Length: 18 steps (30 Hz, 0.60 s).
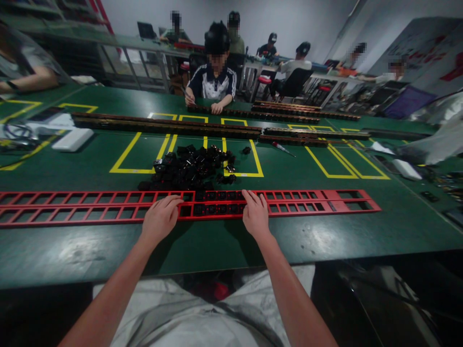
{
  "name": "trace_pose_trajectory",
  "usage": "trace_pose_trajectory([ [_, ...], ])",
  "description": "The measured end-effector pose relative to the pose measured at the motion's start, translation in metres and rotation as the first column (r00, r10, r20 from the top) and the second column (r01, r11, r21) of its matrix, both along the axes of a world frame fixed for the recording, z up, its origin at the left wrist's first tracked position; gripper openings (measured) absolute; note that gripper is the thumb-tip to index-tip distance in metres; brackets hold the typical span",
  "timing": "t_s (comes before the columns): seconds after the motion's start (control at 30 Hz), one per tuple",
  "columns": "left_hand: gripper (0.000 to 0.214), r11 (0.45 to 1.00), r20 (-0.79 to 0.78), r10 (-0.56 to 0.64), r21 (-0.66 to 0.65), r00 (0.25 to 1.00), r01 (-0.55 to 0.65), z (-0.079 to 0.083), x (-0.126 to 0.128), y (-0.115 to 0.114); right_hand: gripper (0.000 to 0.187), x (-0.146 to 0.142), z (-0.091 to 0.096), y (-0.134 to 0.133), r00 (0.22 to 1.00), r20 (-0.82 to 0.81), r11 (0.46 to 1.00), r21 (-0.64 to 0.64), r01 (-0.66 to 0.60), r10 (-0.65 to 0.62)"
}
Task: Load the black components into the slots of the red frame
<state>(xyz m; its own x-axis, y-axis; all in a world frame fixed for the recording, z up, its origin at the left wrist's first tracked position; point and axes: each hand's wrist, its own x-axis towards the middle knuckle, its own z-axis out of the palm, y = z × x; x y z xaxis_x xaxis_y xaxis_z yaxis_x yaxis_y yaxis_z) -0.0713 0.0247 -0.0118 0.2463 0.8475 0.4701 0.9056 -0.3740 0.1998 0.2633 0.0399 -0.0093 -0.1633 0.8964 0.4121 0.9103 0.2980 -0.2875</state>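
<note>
A long red slotted frame (291,196) with two rows of openings lies across the green table in front of me. Several black square parts (223,208) sit in its middle openings, in both rows. My left hand (161,217) grips the frame just left of these parts, its bent fingers pointing right over the far row. At their right end, my right hand (256,214) lies across the frame with its fingers curled over the far rail. The thumb tips are hard to make out. Beyond the frame is a heap of loose black parts (190,166).
Long dark strips (162,125) run across the table farther back, with a screwdriver (284,148) near them. A white box (73,140) stands at left. Opposite me a person (213,77) works on another strip. Yellow tape (132,171) marks rectangles on the tabletop.
</note>
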Motion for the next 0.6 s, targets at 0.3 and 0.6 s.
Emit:
trace_pose_trajectory([
  [0.3,0.032,1.000,0.005,0.007,-0.028,1.000,-0.007,0.0014,-0.0002,-0.0007,0.049,-0.0001,-0.0041,0.0025,0.998,-0.011,0.998,0.008,0.056,-0.056],
  [0.6,0.031,1.000,0.008,-0.003,-0.009,1.000,0.003,0.0015,0.0010,-0.0003,0.050,-0.0009,-0.0026,0.0014,0.998,0.024,0.998,0.020,0.058,-0.058],
])
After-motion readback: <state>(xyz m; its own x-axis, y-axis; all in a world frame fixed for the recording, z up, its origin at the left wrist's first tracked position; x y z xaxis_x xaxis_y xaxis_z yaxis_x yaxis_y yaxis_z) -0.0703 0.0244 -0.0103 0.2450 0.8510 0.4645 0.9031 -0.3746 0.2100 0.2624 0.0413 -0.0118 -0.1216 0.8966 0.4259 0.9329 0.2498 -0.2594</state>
